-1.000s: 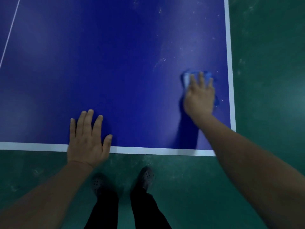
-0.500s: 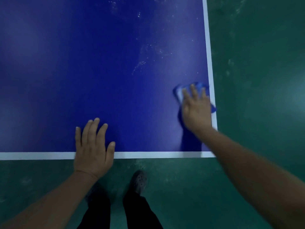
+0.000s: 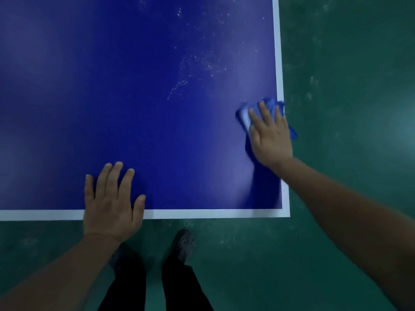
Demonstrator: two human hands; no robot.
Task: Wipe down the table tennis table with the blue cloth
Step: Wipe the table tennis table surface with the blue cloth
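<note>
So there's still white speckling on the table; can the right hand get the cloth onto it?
Probably yes: the right hand presses the blue cloth near the white speckles, with only bare table between.

The blue table [image 3: 139, 90] has white edge lines. Near its right edge lies the cloth [image 3: 244, 115], under the right hand [image 3: 270, 135]. The left hand [image 3: 111, 203] rests flat at its near edge. White specks [image 3: 197, 66] lie beyond the cloth.

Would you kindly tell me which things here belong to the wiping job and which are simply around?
Part of the job:
- blue cloth
- right hand pressing it flat
- table
- white specks on the table

Simply around:
- left hand resting flat at the table's near edge
- green floor
- shoe
</note>
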